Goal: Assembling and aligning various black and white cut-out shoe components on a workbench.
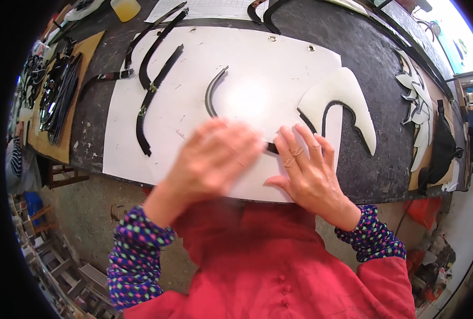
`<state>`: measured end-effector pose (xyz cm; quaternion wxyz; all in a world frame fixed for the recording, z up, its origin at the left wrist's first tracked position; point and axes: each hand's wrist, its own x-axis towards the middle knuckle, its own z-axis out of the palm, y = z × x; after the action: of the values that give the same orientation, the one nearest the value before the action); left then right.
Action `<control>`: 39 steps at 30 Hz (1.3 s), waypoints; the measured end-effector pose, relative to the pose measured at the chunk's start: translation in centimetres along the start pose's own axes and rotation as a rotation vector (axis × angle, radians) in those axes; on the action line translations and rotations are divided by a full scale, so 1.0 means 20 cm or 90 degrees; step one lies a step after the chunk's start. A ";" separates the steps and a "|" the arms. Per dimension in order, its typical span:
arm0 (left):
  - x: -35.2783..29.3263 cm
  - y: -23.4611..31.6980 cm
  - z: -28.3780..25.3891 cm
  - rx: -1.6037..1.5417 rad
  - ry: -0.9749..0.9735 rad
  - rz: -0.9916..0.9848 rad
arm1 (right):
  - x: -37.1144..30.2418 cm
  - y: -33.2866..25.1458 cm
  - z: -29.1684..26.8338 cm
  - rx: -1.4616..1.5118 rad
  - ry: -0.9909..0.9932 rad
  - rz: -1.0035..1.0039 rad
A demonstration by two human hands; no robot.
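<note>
A curved dark strip (211, 94) lies on the white sheet (183, 106), its lower end running under my left hand. My left hand (210, 159) is smeared by motion over the middle of the sheet, and its fingers cannot be made out clearly. Between the hands a short piece of black strip (272, 148) shows; whether it joins the curved one is hidden. My right hand (313, 173) lies with fingers stretched out and thumb apart, its fingertips on or beside this black piece. Just beyond those fingers rests a white hooked panel (345, 93) with black edging.
Several black curved strips (150, 98) lie on the sheet's left side. At far left, a brown board (77, 69) bears a bundle of dark strips. White leaf-shaped pieces (419, 101) are at right, beside a black piece (442, 146). A yellowish container (126, 9) stands at the back.
</note>
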<state>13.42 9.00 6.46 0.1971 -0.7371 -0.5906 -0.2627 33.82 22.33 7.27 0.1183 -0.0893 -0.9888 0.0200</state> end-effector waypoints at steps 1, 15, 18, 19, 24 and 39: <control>0.03 0.05 0.01 -0.022 -0.041 0.005 | -0.01 -0.01 0.01 0.004 -0.015 -0.001; -0.07 0.04 0.01 -0.069 -0.175 -0.040 | 0.22 0.64 -0.22 0.008 -0.247 -0.227; -0.11 0.06 0.03 -0.048 -0.129 -0.027 | 0.27 0.67 -0.16 0.060 -0.208 -0.192; -0.12 0.05 0.03 -0.057 -0.126 -0.035 | 0.32 0.68 -0.17 0.084 -0.219 -0.184; -0.11 0.06 0.02 -0.072 -0.121 -0.051 | 0.41 0.71 -0.21 0.064 -0.216 -0.189; -0.13 0.06 0.02 -0.098 -0.066 -0.061 | 0.12 0.32 -0.18 0.058 -0.063 -0.040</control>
<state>14.22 6.94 4.51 0.0967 -0.7337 -0.6126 -0.2777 33.42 29.20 10.88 0.0734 -0.0513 -0.9938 0.0659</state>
